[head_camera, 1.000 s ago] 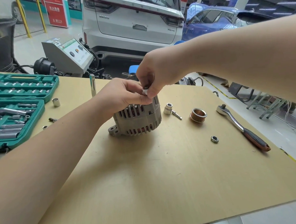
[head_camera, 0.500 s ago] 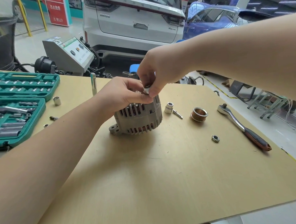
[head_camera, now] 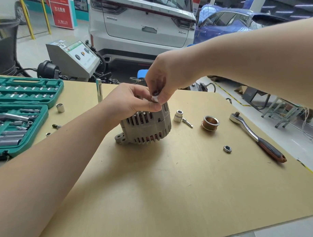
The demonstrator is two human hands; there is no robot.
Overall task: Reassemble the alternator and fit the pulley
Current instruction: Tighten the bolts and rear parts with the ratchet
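We are pinching one small metal piece (head_camera: 155, 98) with our right hand (head_camera: 166, 79) atop the single alternator (head_camera: 146, 126), our left hand (head_camera: 128, 101) gripping its top; beyond our fingers are lying one pulley (head_camera: 210, 123), one nut (head_camera: 227, 149), one ratchet (head_camera: 255, 136).

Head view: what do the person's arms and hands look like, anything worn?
Both forearms are bare, no sleeves in view. The left hand and right hand wear no gloves; no rings, watch or bracelets show. One right-hand nail carries dark polish.
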